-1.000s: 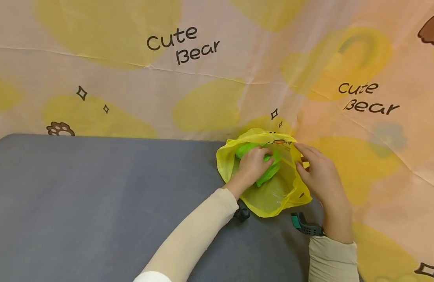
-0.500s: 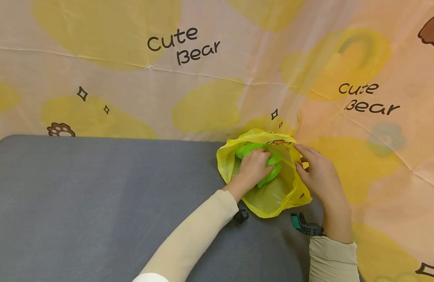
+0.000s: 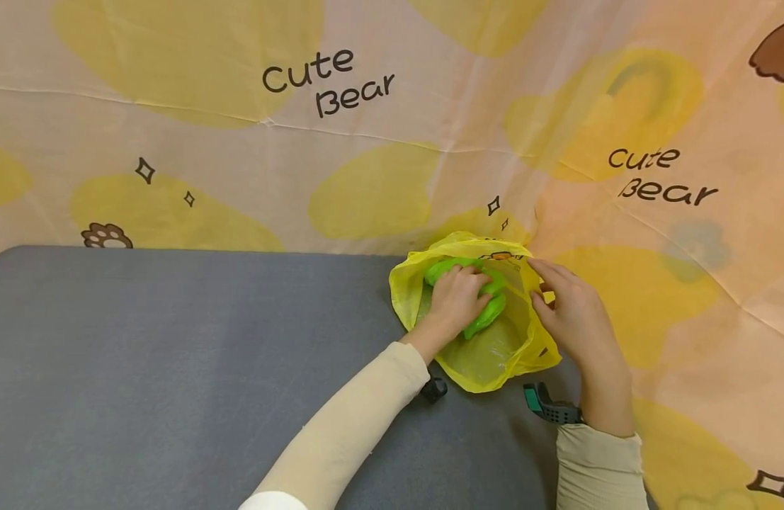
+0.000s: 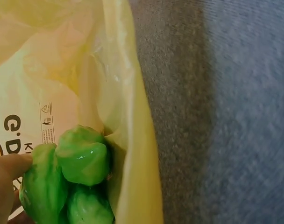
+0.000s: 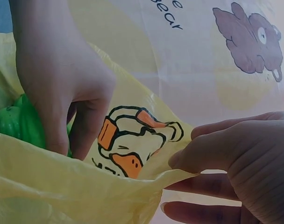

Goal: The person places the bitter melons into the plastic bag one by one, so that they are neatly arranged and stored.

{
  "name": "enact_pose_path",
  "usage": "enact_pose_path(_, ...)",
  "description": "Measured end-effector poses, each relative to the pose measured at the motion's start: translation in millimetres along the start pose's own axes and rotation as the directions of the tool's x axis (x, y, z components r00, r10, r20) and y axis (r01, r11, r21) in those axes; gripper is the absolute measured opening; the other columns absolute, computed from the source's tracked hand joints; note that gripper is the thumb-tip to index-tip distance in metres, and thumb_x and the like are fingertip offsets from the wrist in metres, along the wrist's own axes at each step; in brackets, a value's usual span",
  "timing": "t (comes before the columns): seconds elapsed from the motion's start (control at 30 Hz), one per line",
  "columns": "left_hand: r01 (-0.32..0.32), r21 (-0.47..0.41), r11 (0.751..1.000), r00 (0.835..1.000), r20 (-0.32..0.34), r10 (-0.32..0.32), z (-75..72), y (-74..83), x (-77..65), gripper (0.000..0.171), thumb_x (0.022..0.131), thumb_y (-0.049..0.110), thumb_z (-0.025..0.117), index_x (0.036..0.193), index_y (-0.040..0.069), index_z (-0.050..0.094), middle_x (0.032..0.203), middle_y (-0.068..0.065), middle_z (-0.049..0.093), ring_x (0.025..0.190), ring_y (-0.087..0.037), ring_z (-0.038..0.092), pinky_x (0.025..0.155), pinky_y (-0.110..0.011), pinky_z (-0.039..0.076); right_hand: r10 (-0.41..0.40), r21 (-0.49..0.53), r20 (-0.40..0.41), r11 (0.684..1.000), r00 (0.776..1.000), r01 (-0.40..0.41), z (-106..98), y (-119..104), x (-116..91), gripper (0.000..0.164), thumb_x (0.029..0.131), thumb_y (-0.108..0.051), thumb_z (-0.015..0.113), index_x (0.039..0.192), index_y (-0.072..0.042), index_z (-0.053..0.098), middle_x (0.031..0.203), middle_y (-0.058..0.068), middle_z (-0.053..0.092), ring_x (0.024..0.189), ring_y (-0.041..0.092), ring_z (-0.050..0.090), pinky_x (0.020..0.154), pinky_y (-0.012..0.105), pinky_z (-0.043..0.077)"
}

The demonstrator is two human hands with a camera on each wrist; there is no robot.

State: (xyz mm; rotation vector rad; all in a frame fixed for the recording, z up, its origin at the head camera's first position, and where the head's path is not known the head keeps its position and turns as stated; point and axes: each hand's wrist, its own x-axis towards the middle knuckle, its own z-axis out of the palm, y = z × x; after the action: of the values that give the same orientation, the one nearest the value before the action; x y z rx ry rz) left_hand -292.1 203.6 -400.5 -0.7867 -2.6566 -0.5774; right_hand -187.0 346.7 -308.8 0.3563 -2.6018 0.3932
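A yellow plastic bag [image 3: 484, 365] with a printed duck stands with its mouth wide at the table's back right corner. Down inside it are several shiny green peppers [image 4: 83, 161], bunched against the bag's wall in the left wrist view. My left hand [image 3: 455, 297] reaches into the bag and grips a green pepper [image 4: 45, 184] at the side of the bunch, with fingertips partly hidden. At the bag's right rim, my right hand [image 3: 579, 312] pinches the plastic between thumb and fingers, plain in the right wrist view.
A grey table top [image 3: 175, 375] stretches left of the bag. Behind and to the right hangs a pink and yellow "Cute Bear" cloth [image 3: 366, 191], close to the bag and right hand. Dark wrist devices [image 3: 551, 407] sit under both wrists.
The left hand's fingers have shifted slightly on the green peppers within the bag. The right hand and the bag have stayed nearly still.
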Motion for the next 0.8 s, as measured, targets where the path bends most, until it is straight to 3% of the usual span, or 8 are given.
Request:
enact_pose_path(0.37, -0.014, 0.030, 0.999, 0.999, -0.035, 0.015, 1.3, -3.0, 0.8, 0.022, 0.099, 0.036, 0.066, 0.117, 0.031, 0.076, 0.124, 0.007, 0.072, 0.109, -0.017, 0.066, 0.088, -0.032, 0.057, 0.001, -0.003, 0.009, 1.000, 1.000, -0.001, 1.4, -1.1, 1.5, 0.052, 0.087, 0.006, 0.070, 0.138, 0.002, 0.060, 0.132, 0.025, 0.064, 0.088, 0.038, 0.072, 0.070, 0.052, 0.061)
enact_pose_path(0.8, -0.055, 0.061, 0.997, 0.998, 0.008, 0.055, -3.3, -2.6, -1.1, 0.020, 0.101, 0.032, 0.062, 0.116, 0.030, 0.076, 0.130, 0.004, 0.068, 0.111, -0.016, 0.065, 0.086, -0.030, 0.058, 0.009, -0.008, 0.006, 1.000, 1.000, -0.009, -0.1, 1.6, -0.5, 0.054, 0.086, 0.006, 0.072, 0.138, 0.002, 0.060, 0.132, 0.026, 0.064, 0.088, 0.039, 0.071, 0.070, 0.053, 0.060)
